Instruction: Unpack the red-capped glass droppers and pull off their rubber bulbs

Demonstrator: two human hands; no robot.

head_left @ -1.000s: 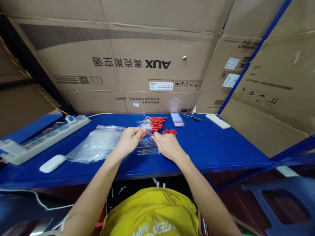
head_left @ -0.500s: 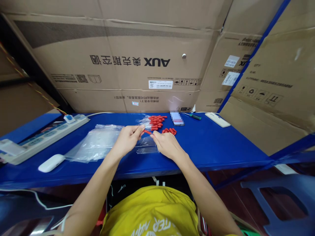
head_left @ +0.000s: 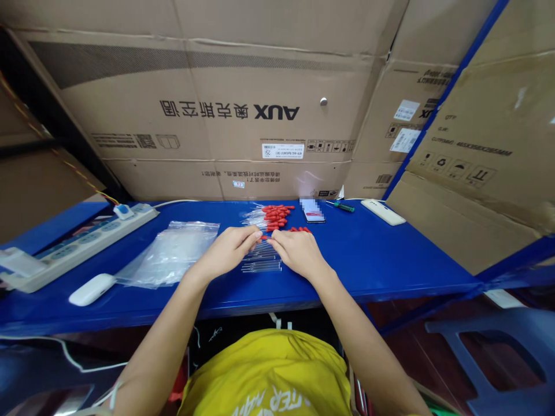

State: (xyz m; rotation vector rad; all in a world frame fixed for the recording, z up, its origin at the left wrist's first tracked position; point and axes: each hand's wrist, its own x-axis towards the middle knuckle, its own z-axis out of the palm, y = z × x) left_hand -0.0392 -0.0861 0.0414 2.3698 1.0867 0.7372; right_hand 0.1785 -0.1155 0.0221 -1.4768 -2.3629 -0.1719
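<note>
My left hand [head_left: 229,249] and my right hand [head_left: 296,249] meet over the blue shelf top [head_left: 373,254], fingertips pinched on one small red cap [head_left: 264,237] between them. Under them lies a row of thin clear tubes [head_left: 262,264]. A pile of clear tubes with red caps [head_left: 272,216] lies just behind my hands, and a few loose red caps [head_left: 300,229] show past my right knuckles. Whether a tube is in my fingers is hidden.
A stack of clear plastic bags [head_left: 173,254] lies left of my hands. Further left are a white power strip [head_left: 73,242] and a white oval device [head_left: 92,288]. Behind are a phone [head_left: 312,211], a green screwdriver [head_left: 344,206], a white remote [head_left: 383,211] and cardboard boxes [head_left: 243,98].
Both hands have drawn closer together, and the red cap between them has moved slightly right. My right hand has shifted forward, covering more of the loose red caps.
</note>
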